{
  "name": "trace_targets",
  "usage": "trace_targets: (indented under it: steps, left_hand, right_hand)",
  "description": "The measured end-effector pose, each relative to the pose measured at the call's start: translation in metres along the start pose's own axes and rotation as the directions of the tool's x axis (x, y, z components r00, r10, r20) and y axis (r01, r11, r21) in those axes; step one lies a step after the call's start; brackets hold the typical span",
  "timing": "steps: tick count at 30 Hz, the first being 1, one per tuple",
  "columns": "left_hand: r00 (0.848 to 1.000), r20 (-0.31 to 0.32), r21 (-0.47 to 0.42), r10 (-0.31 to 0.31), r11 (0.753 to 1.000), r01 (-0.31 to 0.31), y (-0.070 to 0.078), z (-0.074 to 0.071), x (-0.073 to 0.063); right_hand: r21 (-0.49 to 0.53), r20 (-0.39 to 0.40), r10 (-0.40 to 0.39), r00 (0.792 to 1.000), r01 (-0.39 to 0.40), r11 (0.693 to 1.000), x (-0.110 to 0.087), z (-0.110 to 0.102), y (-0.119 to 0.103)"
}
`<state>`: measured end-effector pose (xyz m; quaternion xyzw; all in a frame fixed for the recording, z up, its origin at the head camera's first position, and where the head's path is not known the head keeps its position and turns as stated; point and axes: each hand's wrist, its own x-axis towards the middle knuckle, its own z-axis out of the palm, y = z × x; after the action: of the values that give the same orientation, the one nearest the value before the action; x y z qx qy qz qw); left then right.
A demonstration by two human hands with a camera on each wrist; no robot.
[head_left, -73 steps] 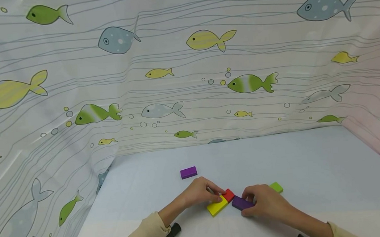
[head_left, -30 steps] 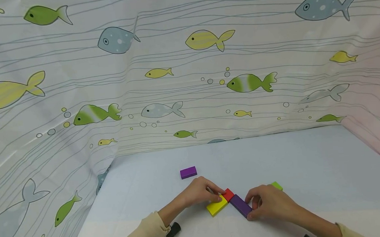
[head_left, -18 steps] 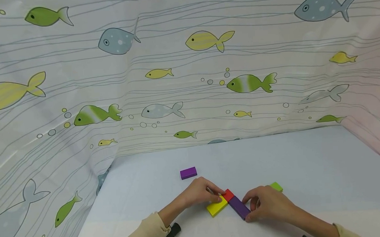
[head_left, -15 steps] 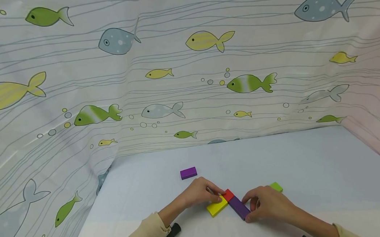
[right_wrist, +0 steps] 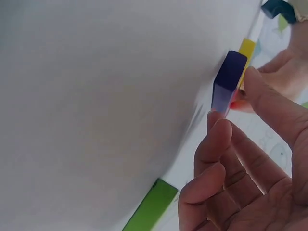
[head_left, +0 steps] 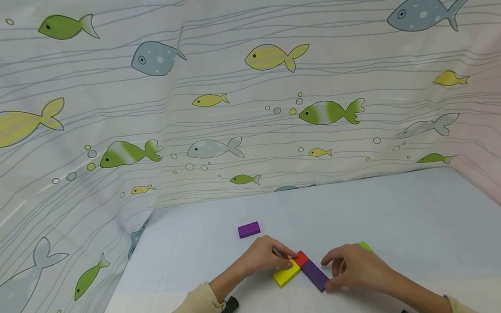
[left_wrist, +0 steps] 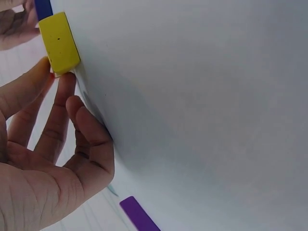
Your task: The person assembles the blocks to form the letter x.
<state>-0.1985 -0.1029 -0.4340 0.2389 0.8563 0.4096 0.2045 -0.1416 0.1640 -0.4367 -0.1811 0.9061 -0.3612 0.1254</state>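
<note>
1. Fish-printed fabric (head_left: 214, 123) backs the white table (head_left: 387, 205).
2. Left hand (head_left: 261, 255) holds the yellow block (head_left: 285, 277) against the red block (head_left: 301, 258).
3. Right hand (head_left: 357, 268), loosely parted, touches the dark purple block (head_left: 314, 275) abutting the red block.
4. Beyond the red block: violet block (head_left: 249, 230) left, green block (head_left: 366, 246) right.

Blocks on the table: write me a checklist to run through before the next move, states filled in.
1. Left hand touching the yellow block and red block: ok.
2. Red block meeting the end of the dark purple block: ok, they appear to touch.
3. Right hand free of the dark purple block: cannot tell; the index finger looks apart, thumb contact is unclear.
4. Green block fully visible in the head view: not ok, partly hidden behind the right hand.
5. Violet block apart from the other blocks: ok.
</note>
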Motion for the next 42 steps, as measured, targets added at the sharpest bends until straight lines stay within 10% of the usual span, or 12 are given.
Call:
trace_targets:
  steps: [20,34,42]
  left_hand:
    - [0.979,-0.093,0.169,0.18,0.972,-0.163,-0.005,0.003,-0.005]
    - [0.894,0.005,0.588,0.448,0.722,-0.365,0.002,0.014,-0.012]
    - [0.887,0.037,0.656,0.46,0.659,-0.369,0.004,0.014,-0.01]
  right_hand:
    - [-0.013,-0.069,-0.005,0.998,0.004,1.0,-0.008,-0.027,0.011]
    - [-0.02,-0.097,-0.025,0.995,0.024,1.0,-0.012,-0.031,0.019]
    - [-0.031,-0.106,-0.009,0.994,0.006,0.999,-0.011,-0.034,0.021]
